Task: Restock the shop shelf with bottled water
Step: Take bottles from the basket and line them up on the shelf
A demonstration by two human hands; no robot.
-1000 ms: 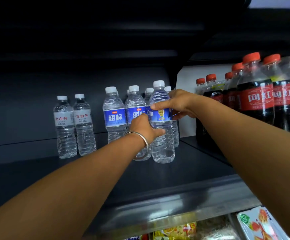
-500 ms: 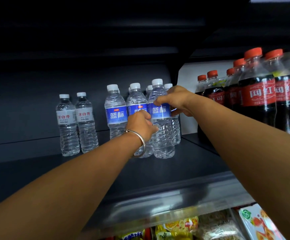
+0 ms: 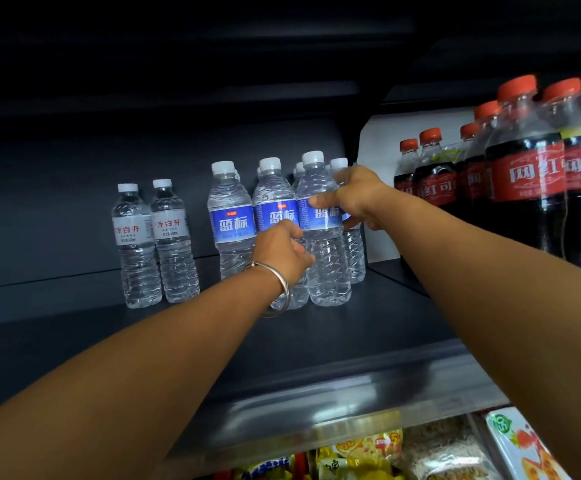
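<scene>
The restock is under way but far from finished, judging by how the shelf [image 3: 317, 341] looks. Several blue-label bottles stand upright in a tight cluster toward the back right, with more caps showing behind the front ones. Two white-label bottles [image 3: 155, 244] stand side by side further left, a gap between them and the blue group.

Both hands are on the front of that cluster. The right hand [image 3: 355, 199] grips the front bottle [image 3: 323, 237] at its label, thumb across the front and fingers curled round the far side; the bottle stands on the shelf, touching its neighbours. The left hand [image 3: 282, 247], with a bangle [image 3: 278, 289] on the wrist, has its fingers curled against the lower body of the same bottle and the middle bottle [image 3: 275, 209] beside it; which of the two it holds I cannot tell.

This looks like a bottle being set and squared into line. Much bare shelf remains in front and to the left, so many more bottles could go in. Cola bottles [image 3: 524, 174] fill the next bay on the right, and snack packs [image 3: 368, 452] lie below.
</scene>
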